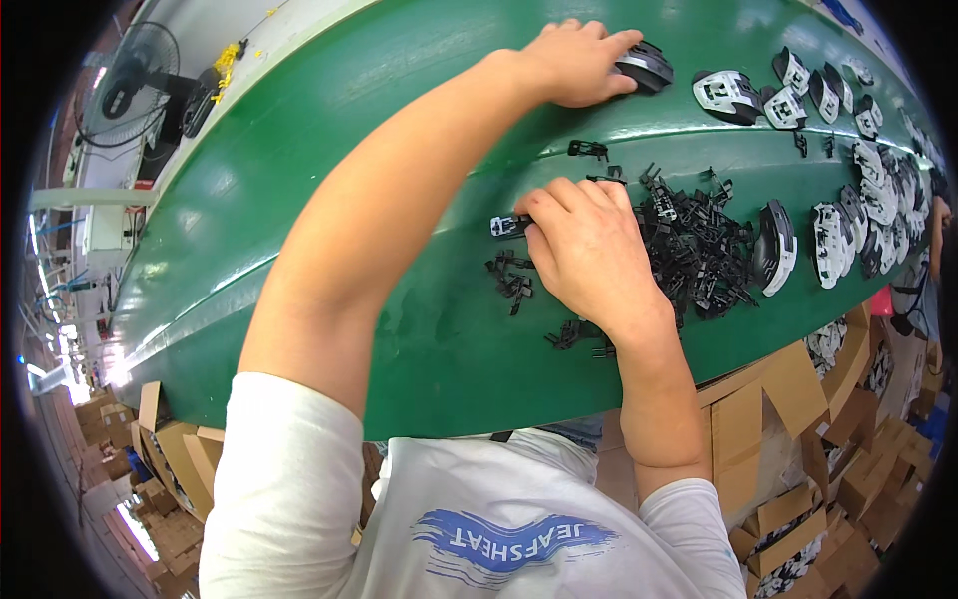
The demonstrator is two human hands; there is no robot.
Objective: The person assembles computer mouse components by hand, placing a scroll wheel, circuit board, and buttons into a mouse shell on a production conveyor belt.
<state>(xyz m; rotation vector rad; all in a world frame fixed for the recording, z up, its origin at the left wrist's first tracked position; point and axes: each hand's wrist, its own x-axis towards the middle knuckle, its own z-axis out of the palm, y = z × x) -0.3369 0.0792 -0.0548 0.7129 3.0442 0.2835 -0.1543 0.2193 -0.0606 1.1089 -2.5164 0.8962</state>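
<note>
At the far side of the green table, my left hand (577,68) has its thumb and forefinger on either side of a glossy black curved shell (647,68), shaped like a computer mouse cover. Nearer to me, the fingers of my right hand (589,245) pinch a small black plastic piece (507,227) with a pale face; part of it is hidden under the fingertips. Beside that hand lies a heap of small black plastic clips (699,245). A few loose clips (514,282) are scattered to its left, and another clip (588,150) lies beyond it.
More black-and-white shells (728,96) spread over the right part of the table (419,339), with a dense pile (883,200) at the far right. Open cardboard boxes (738,429) stand against the near edge. A fan (130,90) is at the upper left.
</note>
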